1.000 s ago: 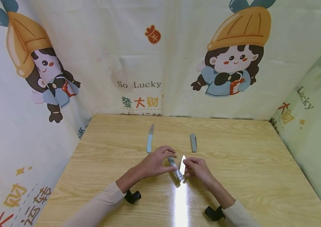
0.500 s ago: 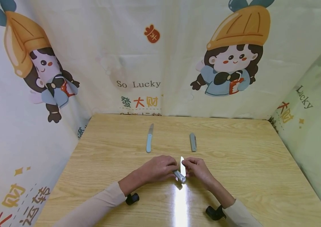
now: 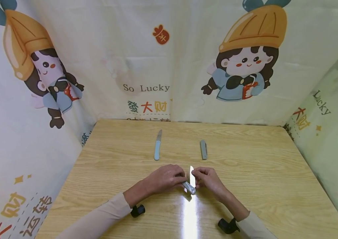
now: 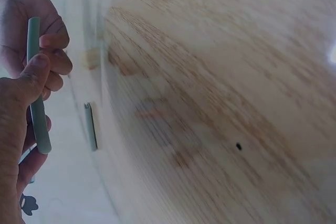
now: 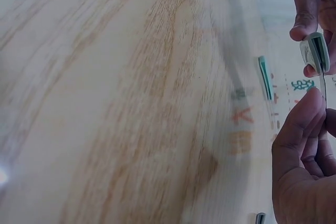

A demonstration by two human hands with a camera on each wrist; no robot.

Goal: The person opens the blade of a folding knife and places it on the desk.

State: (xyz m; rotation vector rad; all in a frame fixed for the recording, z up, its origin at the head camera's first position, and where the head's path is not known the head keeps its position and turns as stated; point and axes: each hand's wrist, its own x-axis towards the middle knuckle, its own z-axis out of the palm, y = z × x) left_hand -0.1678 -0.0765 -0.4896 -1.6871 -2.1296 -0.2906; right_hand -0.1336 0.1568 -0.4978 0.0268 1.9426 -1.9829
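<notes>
In the head view, a folding knife is held partly open between the two hands above the table. My left hand (image 3: 167, 179) grips its grey-green handle (image 3: 189, 188), thumb along the side and fingers curled underneath. My right hand (image 3: 209, 179) pinches the bright, shining blade (image 3: 192, 176) between thumb and fingers. The handle (image 4: 35, 119) shows edge-on in the left wrist view, while the right wrist view has the thin blade (image 5: 323, 85) running from the handle down to the right fingertips. How the remaining left fingers lie is partly hidden.
Farther back on the wooden table (image 3: 246, 159) lies a light-blue folding knife (image 3: 157, 149) with its blade out. To its right is a folded grey-green knife (image 3: 203, 150). Patterned cloth (image 3: 187, 66) hangs behind and at both sides. A glare patch (image 3: 190, 215) crosses the table's front.
My left hand has lowered and closed around the handle, which it held more loosely a second ago. The handle has swung away from the blade, widening the angle between them. The right hand stays almost still.
</notes>
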